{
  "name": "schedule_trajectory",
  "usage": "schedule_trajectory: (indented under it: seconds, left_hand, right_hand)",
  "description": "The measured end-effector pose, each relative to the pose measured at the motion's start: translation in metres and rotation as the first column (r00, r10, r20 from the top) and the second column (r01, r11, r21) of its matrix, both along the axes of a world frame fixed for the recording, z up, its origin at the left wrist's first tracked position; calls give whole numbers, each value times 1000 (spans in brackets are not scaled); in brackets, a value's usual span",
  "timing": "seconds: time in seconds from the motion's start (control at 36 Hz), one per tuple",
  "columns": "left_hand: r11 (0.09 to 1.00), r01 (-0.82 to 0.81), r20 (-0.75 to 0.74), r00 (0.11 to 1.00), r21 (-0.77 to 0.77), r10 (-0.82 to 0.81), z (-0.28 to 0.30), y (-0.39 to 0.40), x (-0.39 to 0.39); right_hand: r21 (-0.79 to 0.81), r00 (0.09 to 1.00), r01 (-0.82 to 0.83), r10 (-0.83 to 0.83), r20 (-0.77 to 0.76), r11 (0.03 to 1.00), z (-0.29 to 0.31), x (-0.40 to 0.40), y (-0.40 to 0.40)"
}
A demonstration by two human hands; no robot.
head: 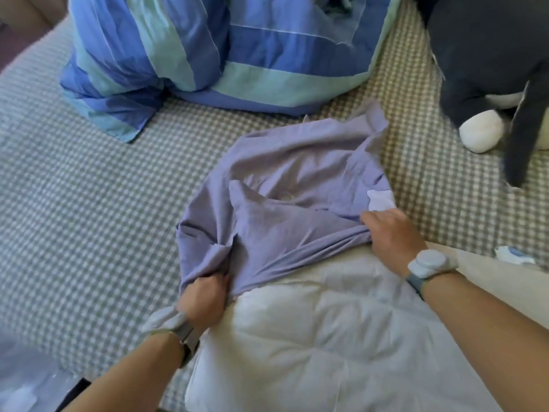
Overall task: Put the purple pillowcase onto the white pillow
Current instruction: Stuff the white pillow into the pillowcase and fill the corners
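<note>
Roughly a third on. Both hands grip the open hem of the pillowcase (285, 185), far end of the pillow (312, 337) already inside.

Grip state:
- Left hand (203, 298): fingers curled tight round a bunched fold of the hem at the pillow's left edge.
- Right hand (392, 233): fingers curled round the hem at the right side, cloth stretched taut between the two hands.

Where things lie:
- Pillow lies on the checked sheet (89, 203), long axis near to far. Near part is bare white, running out of the bottom of the view.
- Hem crosses the pillow on a slant: the left hand sits nearer than the right.
- Most of the case is beyond the grips, loose and rumpled; its far right corner (377, 120) looks slack and unfilled.

Doing the step well, as a judgement:
- Level the hem first; the right side should come nearer to match the left.
- Pull toward the near end in short alternating tugs, keeping the mouth spread wide so the filling doesn't jam.
- The pillow likely needs seating into the far corners, or the case will twist.
- Bunched cloth under the left hand should be fed out, not dragged.

Striped duvet (208, 49) far left and a dark plush toy (490, 55) far right are well apart from the work.
</note>
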State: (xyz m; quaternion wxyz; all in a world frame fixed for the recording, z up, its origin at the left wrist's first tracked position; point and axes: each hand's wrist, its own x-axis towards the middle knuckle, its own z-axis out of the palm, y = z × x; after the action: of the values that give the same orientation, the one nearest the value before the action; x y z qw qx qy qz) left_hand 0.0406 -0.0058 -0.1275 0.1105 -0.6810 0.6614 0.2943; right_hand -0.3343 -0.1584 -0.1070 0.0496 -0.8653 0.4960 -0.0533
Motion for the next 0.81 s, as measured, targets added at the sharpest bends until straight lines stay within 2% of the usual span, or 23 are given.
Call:
schedule_trajectory:
  seconds: [0.06,0.11,0.19,0.25,0.28,0.33,0.36,0.42,0.44,0.47,0.53,0.56,0.58,0.64,0.69,0.75,0.78,0.81]
  left_hand:
    - [995,-92,14,996,48,91,13,-15,-19]
    - [972,-167,25,986,164,165,24,-35,-37]
    - [939,-188,-56,976,288,212,35,-59,-46]
    - [925,-296,-90,941,237,325,33,-71,-45]
    - [905,-398,-173,891,149,420,31,-77,-46]
    - [795,-606,-386,734,-4,558,39,-86,-55]
    - [737,-676,-493,644,-9,585,41,-91,-63]
    - [675,-732,-634,481,88,605,40,-99,-79]
    - [685,-722,-654,473,96,590,39,-101,-87]
    - [718,-694,-649,525,50,552,34,-100,-94]
    - [783,-619,-541,680,-64,494,21,-94,-100]
    - [790,-609,-495,710,-74,501,16,-91,-99]
    - [780,-621,-497,700,-70,513,12,-89,-97]
    - [767,-639,-509,679,-56,529,8,-86,-89]
    - [805,-581,-474,747,-122,467,12,-82,-86]
    - [798,-541,-401,815,-265,419,19,-74,-88]
    - [786,-511,-337,851,-349,403,21,-71,-90]
    - [780,-453,-269,890,-432,368,23,-67,-97]
  right_hand:
    - [24,993,98,-96,-65,995,-8,-26,-2]
    - [26,985,138,-135,-104,990,-16,-45,5]
    - [-47,990,132,-134,-47,990,-14,-53,26]
    - [-137,994,110,-112,-11,985,-6,-59,44]
    - [-181,995,100,-103,-6,978,-1,-60,53]
    - [-269,996,91,-93,5,959,8,-63,72]
    - [-285,995,103,-101,20,953,13,-66,82]
    - [-255,977,212,-195,90,943,25,-69,98]
    - [-236,952,296,-266,152,925,33,-71,104]
    - [-235,914,385,-334,229,892,43,-73,108]
    - [-267,829,532,-430,358,804,58,-72,116]
    - [-268,813,558,-453,366,785,60,-68,122]
    - [-238,831,533,-450,327,812,57,-64,130]
    - [15,928,346,-344,139,938,42,-57,150]
    - [289,992,123,-128,0,950,31,-59,164]
    - [487,997,54,-75,24,872,41,-61,153]
    - [580,983,91,-166,76,809,53,-59,141]
    - [696,916,139,-358,179,704,68,-55,128]
